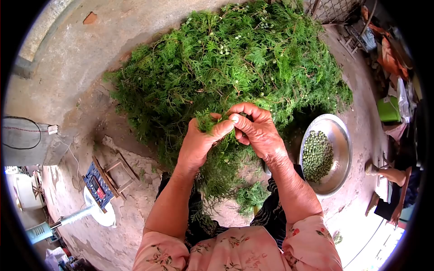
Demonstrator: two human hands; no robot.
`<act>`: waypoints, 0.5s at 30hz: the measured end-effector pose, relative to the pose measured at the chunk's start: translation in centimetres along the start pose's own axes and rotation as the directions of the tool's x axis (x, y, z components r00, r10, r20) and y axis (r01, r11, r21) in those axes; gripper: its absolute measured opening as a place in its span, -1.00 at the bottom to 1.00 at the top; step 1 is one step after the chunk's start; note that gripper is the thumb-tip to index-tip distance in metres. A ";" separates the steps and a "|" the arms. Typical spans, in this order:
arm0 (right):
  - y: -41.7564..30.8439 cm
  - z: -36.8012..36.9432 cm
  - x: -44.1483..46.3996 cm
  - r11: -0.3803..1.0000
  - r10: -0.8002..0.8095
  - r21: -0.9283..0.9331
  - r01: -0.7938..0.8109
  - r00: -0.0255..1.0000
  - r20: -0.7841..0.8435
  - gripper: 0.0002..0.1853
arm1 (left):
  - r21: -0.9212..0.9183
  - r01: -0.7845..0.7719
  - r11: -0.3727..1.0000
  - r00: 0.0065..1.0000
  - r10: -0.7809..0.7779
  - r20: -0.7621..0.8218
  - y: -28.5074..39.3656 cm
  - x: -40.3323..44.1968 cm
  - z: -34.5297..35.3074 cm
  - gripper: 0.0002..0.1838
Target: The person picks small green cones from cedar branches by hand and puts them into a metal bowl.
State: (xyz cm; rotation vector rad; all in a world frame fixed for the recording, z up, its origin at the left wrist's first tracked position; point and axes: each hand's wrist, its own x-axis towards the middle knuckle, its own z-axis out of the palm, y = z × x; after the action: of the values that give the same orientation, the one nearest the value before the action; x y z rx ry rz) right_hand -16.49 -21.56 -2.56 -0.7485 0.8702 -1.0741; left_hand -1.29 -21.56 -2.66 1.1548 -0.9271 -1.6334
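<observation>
A large heap of green leafy branches (226,63) lies on the floor in front of me. Over its near edge my left hand (205,137) is closed around a green sprig (205,121), whose leaves show above the thumb. My right hand (257,128) meets it, thumb and forefinger pinched together at the left fingertips; what lies between them is too small to make out. To the right stands a metal bowl (341,158) holding small round green cones or berries (318,156). Loose green twigs (252,198) lie on the floor between my legs.
On the left are a small stool with a blue patterned top (98,185) and a standing fan (40,232). At the right edge sits another person, with a leg (392,175) showing. Bags and a green item (389,109) are piled at the upper right.
</observation>
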 end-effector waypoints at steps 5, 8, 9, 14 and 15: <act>0.3 0.5 -0.2 0.999 0.011 -0.037 -0.012 0.999 -0.038 -0.77 | 0.130 -0.070 0.989 0.994 0.058 0.092 0.1 0.1 -0.4 -0.79; 0.8 0.7 -0.3 0.998 0.000 0.059 0.001 1.000 -0.014 -0.77 | 0.136 -0.088 0.987 0.995 0.081 0.057 -0.1 -0.2 -0.1 -0.86; 0.7 1.0 -0.4 0.998 -0.002 0.059 0.003 1.000 -0.017 -0.77 | 0.127 -0.088 0.988 0.996 0.086 0.024 -0.2 -0.3 0.0 -0.88; 0.4 0.3 -0.7 0.922 0.195 0.355 -0.151 0.976 -0.092 -0.76 | 0.003 -0.124 0.992 0.992 0.124 0.002 -0.1 -0.9 1.3 -0.92; 0.4 -0.1 -0.7 0.914 0.180 0.380 -0.145 0.982 -0.059 -0.74 | -0.046 -0.091 0.995 0.996 0.092 0.017 0.0 -0.9 1.4 -0.91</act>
State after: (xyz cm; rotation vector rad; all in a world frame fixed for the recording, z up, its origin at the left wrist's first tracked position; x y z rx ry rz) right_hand -16.57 -20.79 -2.81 -0.3017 0.7606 -1.0904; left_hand -2.52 -20.58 -2.01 1.0532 -0.9373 -1.5862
